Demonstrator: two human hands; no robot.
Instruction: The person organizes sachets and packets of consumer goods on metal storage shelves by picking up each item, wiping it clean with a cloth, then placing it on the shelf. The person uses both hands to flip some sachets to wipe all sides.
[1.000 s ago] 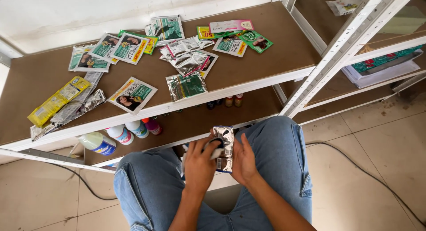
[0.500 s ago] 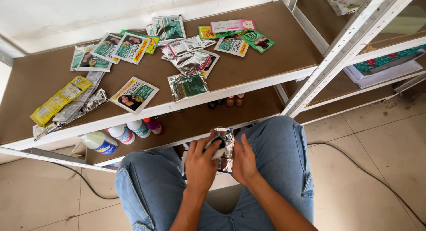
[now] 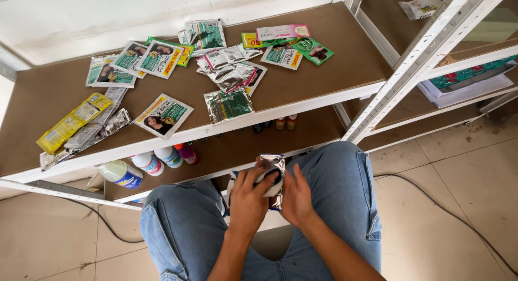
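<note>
Between both hands' grip, silver sachet

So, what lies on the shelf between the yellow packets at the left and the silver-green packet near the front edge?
One flat packet with a portrait lies between the yellow packets and the silver-green packet, shown in the head view.
</note>
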